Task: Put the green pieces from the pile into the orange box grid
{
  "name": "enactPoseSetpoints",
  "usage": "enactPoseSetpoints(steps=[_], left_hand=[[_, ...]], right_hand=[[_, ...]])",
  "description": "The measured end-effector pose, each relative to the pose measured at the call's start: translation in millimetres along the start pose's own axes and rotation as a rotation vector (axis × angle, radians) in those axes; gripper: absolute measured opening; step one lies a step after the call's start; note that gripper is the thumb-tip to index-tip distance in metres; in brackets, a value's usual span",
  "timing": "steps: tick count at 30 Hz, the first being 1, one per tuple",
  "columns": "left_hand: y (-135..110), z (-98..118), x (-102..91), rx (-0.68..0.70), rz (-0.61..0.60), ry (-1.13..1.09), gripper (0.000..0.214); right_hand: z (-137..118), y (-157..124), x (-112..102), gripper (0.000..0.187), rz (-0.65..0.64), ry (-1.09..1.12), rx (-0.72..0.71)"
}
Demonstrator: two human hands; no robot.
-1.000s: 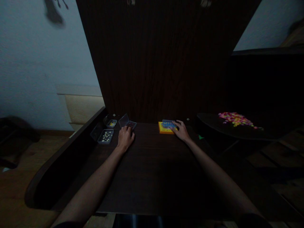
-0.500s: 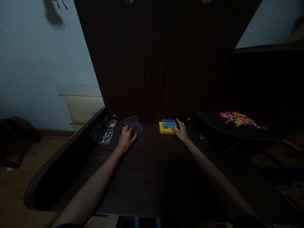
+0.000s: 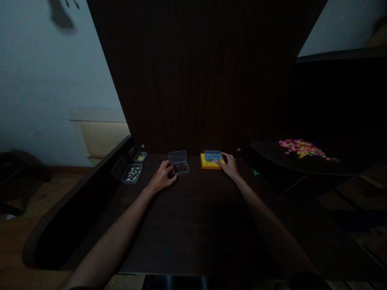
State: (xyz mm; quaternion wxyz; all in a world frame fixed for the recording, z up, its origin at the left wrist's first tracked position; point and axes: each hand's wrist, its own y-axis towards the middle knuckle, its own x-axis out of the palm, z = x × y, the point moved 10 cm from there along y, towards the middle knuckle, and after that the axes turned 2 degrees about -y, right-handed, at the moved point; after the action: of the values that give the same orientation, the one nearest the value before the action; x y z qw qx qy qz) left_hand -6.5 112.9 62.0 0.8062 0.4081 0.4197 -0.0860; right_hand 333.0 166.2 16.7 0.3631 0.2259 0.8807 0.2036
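Note:
My left hand (image 3: 164, 177) holds the left end of a clear plastic box (image 3: 182, 171), its thumb and fingers around that end. The hinged lid of this box stands up, and small dark reddish pieces lie inside. My right hand (image 3: 229, 166) has its thumb at the front and its fingers at the right end of a small clear case (image 3: 212, 155) with blue contents. That case rests on a flat yellow box (image 3: 208, 164). The fingertips of my right hand are partly hidden behind the case.
At the left, an open clear box (image 3: 132, 173) holds small pale pieces, and a smaller box (image 3: 140, 157) holds yellow ones. A heap of colourful beads (image 3: 302, 148) lies on a dark side shelf. A green scrap (image 3: 255, 172) lies near it. A raised board edges the desk's left.
My left hand has shifted the box of reddish pieces to the right and turned it straighter. My right hand's fingers have closed in on the case with blue contents.

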Motion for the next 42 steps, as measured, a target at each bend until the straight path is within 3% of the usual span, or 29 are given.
enactPoseSetpoints(steps=[6, 9, 13, 15, 18, 21, 24, 27, 29, 32, 36, 42], left_hand=[[-0.4, 13.0, 2.8, 0.045, -0.037, -0.053, 0.014], [-1.4, 23.7, 5.6, 0.091, -0.039, -0.091, 0.016], [-3.7, 37.2, 11.5, 0.132, -0.046, -0.135, 0.018], [-4.1, 43.2, 13.7, 0.139, -0.056, -0.157, 0.018], [-2.8, 48.8, 16.0, 0.123, -0.092, -0.2, 0.02], [0.2, 45.6, 12.3, 0.074, -0.073, -0.208, 0.033], [1.5, 34.9, 4.6, 0.021, 0.008, -0.184, 0.054], [0.4, 25.4, 4.9, -0.007, 0.027, -0.207, 0.089], [-0.6, 20.6, 10.7, -0.035, -0.015, -0.223, 0.112], [-3.1, 14.1, 25.3, -0.114, -0.147, -0.255, 0.123], [-6.7, 7.6, 38.6, -0.216, -0.276, -0.294, 0.117], [-3.4, 13.5, 31.2, -0.195, -0.218, -0.357, 0.097]], right_hand=[[-0.4, -1.7, -2.2, 0.07, 0.023, 0.04, 0.021], [-6.7, -5.1, -13.4, 0.068, 0.078, 0.072, 0.034], [-41.5, -21.5, -40.8, 0.051, 0.219, 0.052, -0.072], [-66.4, -35.9, -45.8, 0.045, 0.226, 0.052, -0.152], [-103.3, -60.2, -31.0, 0.049, 0.075, 0.108, -0.272], [-123.5, -80.9, -5.6, 0.078, -0.127, 0.2, -0.29], [-125.4, -91.9, 17.0, 0.108, -0.295, 0.259, -0.229], [-118.4, -94.5, 29.8, 0.12, -0.388, 0.283, -0.166], [-115.1, -94.9, 34.6, 0.121, -0.428, 0.292, -0.152], [-113.2, -95.2, 37.7, 0.12, -0.457, 0.299, -0.157], [-113.4, -95.0, 38.0, 0.119, -0.463, 0.318, -0.163], [-123.0, -96.2, 32.3, 0.098, -0.46, 0.374, -0.208]])
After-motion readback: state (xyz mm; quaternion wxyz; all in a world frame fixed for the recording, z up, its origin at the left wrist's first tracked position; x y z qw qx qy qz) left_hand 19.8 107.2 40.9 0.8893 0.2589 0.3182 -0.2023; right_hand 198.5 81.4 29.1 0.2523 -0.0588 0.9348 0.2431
